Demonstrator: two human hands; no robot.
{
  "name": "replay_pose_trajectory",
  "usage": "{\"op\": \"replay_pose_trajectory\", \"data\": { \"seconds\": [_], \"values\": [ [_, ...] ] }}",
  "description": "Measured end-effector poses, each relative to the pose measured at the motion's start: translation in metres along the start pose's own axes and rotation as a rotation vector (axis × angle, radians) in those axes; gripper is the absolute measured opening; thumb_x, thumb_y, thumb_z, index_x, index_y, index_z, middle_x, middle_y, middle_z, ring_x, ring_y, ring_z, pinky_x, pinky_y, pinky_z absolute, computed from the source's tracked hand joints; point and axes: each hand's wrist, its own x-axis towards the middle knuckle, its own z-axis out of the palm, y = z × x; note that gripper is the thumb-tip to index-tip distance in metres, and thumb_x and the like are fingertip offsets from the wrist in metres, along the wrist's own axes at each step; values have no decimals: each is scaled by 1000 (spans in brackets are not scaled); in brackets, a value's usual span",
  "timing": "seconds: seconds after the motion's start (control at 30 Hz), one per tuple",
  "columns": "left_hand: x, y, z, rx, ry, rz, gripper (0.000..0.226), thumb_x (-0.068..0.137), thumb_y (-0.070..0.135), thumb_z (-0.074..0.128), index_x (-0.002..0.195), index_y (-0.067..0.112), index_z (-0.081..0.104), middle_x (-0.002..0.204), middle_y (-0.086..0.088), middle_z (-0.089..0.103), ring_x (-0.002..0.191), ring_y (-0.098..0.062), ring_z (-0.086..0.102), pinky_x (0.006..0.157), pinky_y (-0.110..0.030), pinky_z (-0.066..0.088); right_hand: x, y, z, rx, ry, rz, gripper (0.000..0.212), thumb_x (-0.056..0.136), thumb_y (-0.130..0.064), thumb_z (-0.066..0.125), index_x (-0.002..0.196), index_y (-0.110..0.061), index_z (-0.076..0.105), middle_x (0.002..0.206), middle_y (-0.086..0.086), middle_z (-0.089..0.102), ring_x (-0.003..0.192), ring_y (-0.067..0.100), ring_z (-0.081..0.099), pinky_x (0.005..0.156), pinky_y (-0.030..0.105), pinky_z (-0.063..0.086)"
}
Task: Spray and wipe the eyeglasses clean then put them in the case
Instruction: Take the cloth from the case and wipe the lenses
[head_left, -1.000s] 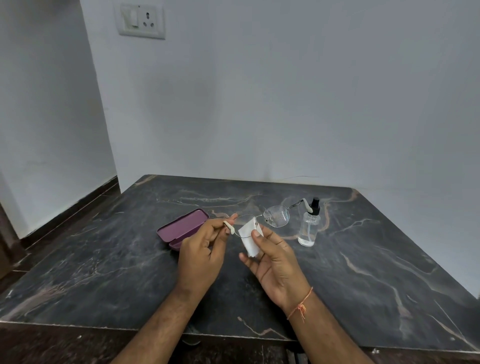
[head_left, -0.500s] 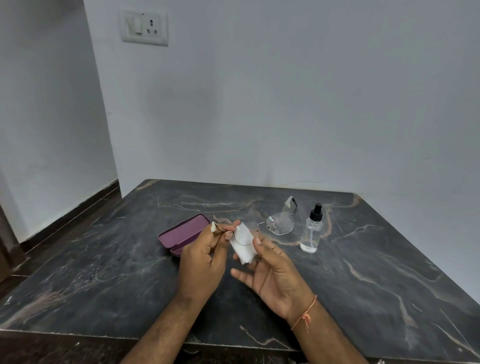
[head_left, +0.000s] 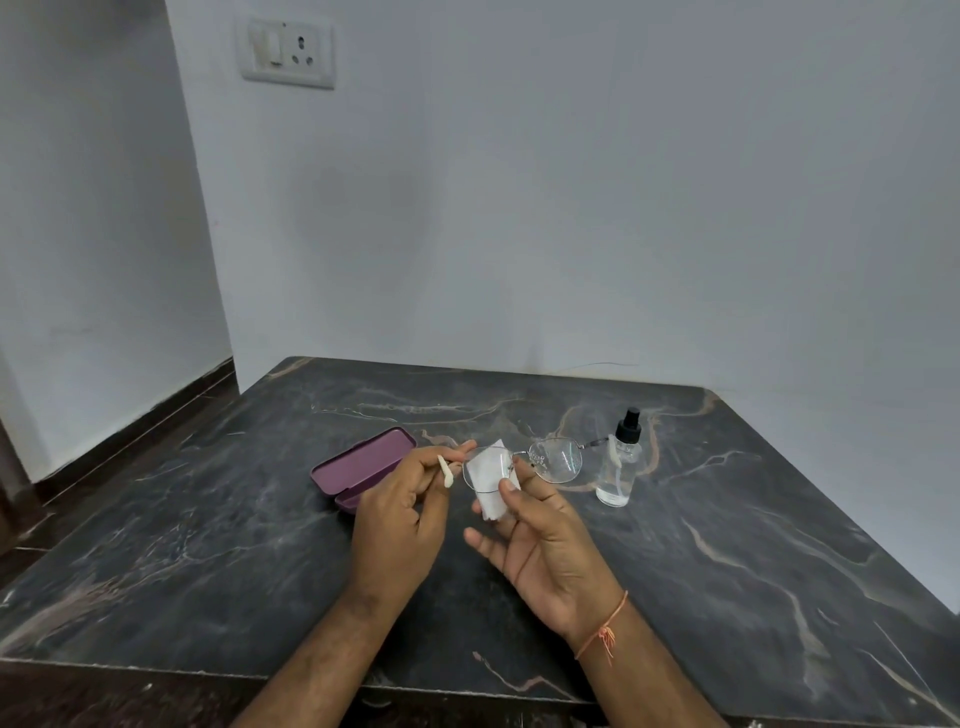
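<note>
Swinging round since a moment ago, the glasses (head_left: 524, 462) now stretch level above the table (head_left: 727, 545). Left hand (head_left: 400, 525) pinches the near arm, fingers curled on it. Right hand (head_left: 540, 540) pinches a white cloth (head_left: 488, 478) over one lens. Purple case (head_left: 363, 462) lies open at nine o'clock, spray bottle (head_left: 618, 462) at three.

hands (head_left: 400, 514) (head_left: 540, 545) wiping eyeglasses (head_left: 524, 462) — white cloth (head_left: 488, 483), table
</note>
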Motion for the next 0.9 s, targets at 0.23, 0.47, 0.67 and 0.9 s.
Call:
{"op": "replay_pose_trajectory", "data": {
  "seconds": [0.23, 0.47, 0.67, 0.9],
  "values": [
    [0, -1, 1, -65, 8, -59, 22, 106, 11, 62, 123, 12, 76, 122, 17, 80, 119, -2, 75, 97, -20, 60, -2, 1, 0, -33, -106, 66, 35, 89, -17, 79, 123, -12, 74, 117, 14, 73, 96, 22, 72, 85, 45, 62],
    [0, -5, 1, -53, 25, -94, 24, 106, 20, 63, 126, 18, 77, 116, 19, 81, 102, -9, 79, 86, -39, 66, 2, 1, 2, -48, 28, -14, 32, 87, -11, 76, 118, -7, 75, 119, 12, 77, 103, 19, 75, 85, 40, 64],
    [0, -3, 0, -28, 35, -76, 24, 105, 23, 63, 123, 18, 78, 115, 22, 80, 109, 0, 77, 90, -27, 64, 5, 5, -3, -31, 50, -28, 45, 87, -5, 78, 131, -6, 70, 133, 17, 73, 111, 25, 73, 84, 40, 65],
    [1, -5, 1, -12, 58, -112, 23, 108, 25, 61, 124, 21, 77, 118, 20, 81, 108, -6, 79, 90, -41, 66, 3, 0, 0, 19, 36, -99, 51, 85, 9, 72, 133, -7, 68, 116, 11, 77, 98, 19, 74, 85, 35, 65]
  ]
}}
